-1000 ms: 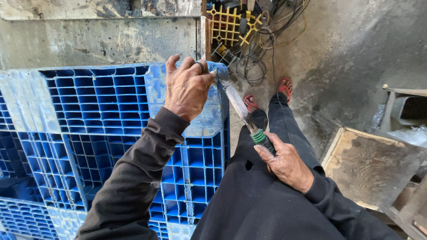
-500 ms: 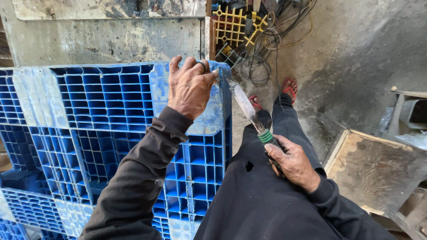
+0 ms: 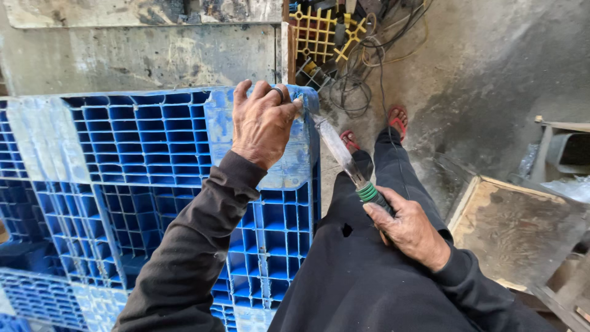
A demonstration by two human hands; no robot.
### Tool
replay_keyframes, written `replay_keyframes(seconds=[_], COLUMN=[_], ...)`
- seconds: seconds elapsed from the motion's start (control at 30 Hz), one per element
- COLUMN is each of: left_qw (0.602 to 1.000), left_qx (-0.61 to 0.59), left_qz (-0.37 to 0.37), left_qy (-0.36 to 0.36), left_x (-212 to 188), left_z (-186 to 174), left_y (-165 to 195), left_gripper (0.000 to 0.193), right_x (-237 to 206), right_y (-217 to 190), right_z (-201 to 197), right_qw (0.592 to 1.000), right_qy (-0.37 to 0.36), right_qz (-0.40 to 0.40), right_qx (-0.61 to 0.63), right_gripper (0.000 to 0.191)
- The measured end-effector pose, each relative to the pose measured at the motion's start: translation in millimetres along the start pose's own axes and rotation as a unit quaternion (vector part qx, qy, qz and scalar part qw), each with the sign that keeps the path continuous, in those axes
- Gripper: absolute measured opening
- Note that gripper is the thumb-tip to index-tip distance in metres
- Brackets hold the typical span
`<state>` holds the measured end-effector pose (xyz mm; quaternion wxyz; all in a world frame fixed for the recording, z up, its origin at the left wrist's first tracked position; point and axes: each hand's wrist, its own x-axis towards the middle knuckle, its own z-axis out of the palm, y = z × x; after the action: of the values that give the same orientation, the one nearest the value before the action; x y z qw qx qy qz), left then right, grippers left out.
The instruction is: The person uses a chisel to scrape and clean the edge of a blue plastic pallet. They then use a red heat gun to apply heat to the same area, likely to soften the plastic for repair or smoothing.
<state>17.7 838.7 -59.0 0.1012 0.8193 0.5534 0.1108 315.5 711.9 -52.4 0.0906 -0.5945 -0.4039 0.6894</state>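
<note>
The person is bracing the blue plastic pallet point(image 3: 147, 184), which is standing on edge against their legs, with the left hand point(image 3: 263, 123) clamped over its top right corner, while the right hand point(image 3: 410, 229) is gripping the green-banded handle of a flat blade point(image 3: 338, 150) whose tip is working at that same corner; keeping the pallet pinned and the blade angled away from the left fingers looks wise. The blade tip is hiding behind the thumb, so its contact point is unclear.

blue pallet point(image 3: 147, 184) blocks 9 o'clock, cable tangle point(image 3: 362, 74) at 12, wooden board point(image 3: 522, 227) at 3; bare concrete floor point(image 3: 479, 80) open toward 1.
</note>
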Motion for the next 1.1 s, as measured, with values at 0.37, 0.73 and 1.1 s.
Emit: replay_keyframes(seconds=[0.37, 0.73, 1.1], left_qw=[1.0, 1.0, 1.0], left_qx=[-0.007, -0.002, 0.002], left_qz=[0.014, 0.013, 0.01], left_qy=[0.006, 0.005, -0.002], left_x=[-1.5, -1.7, -2.5], left_z=[-3.6, -3.4, -2.8], left_y=[-1.8, -2.0, -1.4], left_gripper=[0.02, 0.019, 0.021], right_x=[-11.5, -12.3, -9.7], right_y=[-15.7, -15.5, -15.1], right_z=[17.4, 21.7, 22.1], right_qw=[0.981, 0.973, 0.978], right_qy=[0.071, 0.082, 0.063], right_qz=[-0.088, -0.113, -0.077], right_qx=[-0.159, -0.181, -0.186], right_gripper=[0.05, 0.048, 0.05])
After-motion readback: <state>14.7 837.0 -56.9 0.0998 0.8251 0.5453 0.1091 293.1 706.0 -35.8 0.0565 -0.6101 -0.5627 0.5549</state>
